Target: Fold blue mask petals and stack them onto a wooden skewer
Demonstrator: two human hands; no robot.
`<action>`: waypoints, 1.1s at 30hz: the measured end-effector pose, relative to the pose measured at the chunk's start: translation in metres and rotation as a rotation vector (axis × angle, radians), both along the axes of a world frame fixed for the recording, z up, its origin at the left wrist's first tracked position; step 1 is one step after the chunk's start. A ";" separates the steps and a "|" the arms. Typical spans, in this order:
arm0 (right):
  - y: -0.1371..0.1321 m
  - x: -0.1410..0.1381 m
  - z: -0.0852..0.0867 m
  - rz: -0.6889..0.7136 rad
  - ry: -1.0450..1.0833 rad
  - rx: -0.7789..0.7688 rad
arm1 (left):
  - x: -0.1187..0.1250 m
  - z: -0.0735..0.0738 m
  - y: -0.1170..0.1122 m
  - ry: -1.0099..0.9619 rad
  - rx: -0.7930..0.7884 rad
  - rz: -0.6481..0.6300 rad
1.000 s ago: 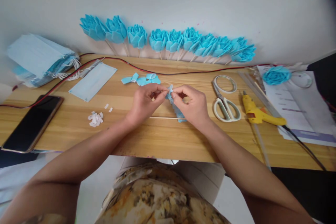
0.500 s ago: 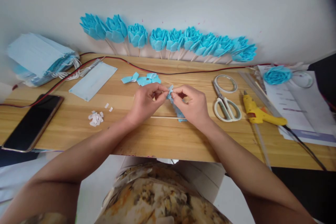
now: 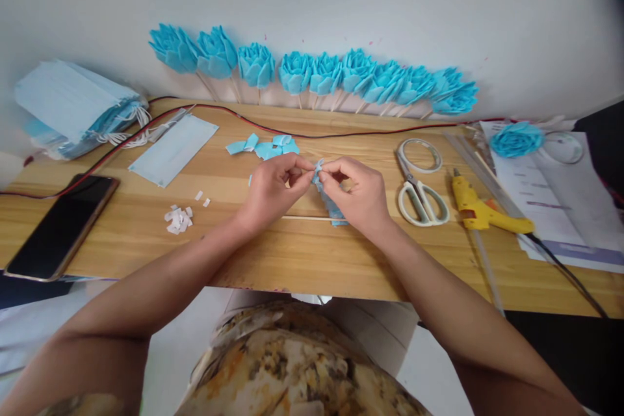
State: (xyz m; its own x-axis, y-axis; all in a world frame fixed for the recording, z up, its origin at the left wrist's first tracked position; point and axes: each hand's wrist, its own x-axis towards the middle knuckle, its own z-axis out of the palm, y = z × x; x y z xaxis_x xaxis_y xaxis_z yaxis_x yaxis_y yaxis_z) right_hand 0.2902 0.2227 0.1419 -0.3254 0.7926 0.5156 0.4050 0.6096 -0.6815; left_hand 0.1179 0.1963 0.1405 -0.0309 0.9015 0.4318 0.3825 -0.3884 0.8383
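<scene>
Fingertips of my left hand [image 3: 280, 183] and my right hand [image 3: 355, 192] meet over the middle of the table, both pinching a small blue fabric piece [image 3: 318, 169]. My fingers cover most of it. Beneath my right hand lies more blue material [image 3: 336, 213], partly hidden by that hand. A thin wooden stick [image 3: 309, 218] rests flat below my hands. Behind my left hand are several loose blue fabric pieces [image 3: 273, 147].
Blue fabric flowers [image 3: 325, 74] on sticks lean along the wall. To the right are scissors [image 3: 423, 205], a tape roll [image 3: 422, 156] and a yellow glue gun [image 3: 480, 209]. On the left are face masks [image 3: 73, 101], white scraps [image 3: 178, 220] and a phone [image 3: 61, 227].
Both hands stay almost in place, still pinching the small blue piece. The whole view has shifted very slightly.
</scene>
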 end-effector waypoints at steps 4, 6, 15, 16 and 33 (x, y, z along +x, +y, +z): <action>0.000 0.000 -0.001 0.007 0.008 0.004 | 0.001 0.001 0.000 -0.006 0.000 -0.015; 0.000 0.000 -0.001 0.013 0.014 0.011 | 0.001 0.002 0.000 -0.009 -0.003 -0.023; 0.001 0.001 0.007 0.022 0.124 -0.209 | -0.005 0.007 0.001 -0.248 -0.169 -0.096; 0.002 0.001 0.009 0.023 0.147 -0.267 | -0.006 0.008 0.002 -0.297 -0.182 -0.089; 0.006 0.006 0.012 0.179 0.161 -0.484 | -0.007 0.009 0.008 -0.444 -0.347 -0.183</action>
State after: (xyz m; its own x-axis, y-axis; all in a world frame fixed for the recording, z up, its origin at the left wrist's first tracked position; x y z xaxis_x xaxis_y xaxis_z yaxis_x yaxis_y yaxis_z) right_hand 0.2966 0.2284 0.1541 -0.4239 0.8916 0.1592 0.1912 0.2598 -0.9465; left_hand 0.1106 0.2042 0.1498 0.0286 0.9953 0.0923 -0.0810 -0.0897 0.9927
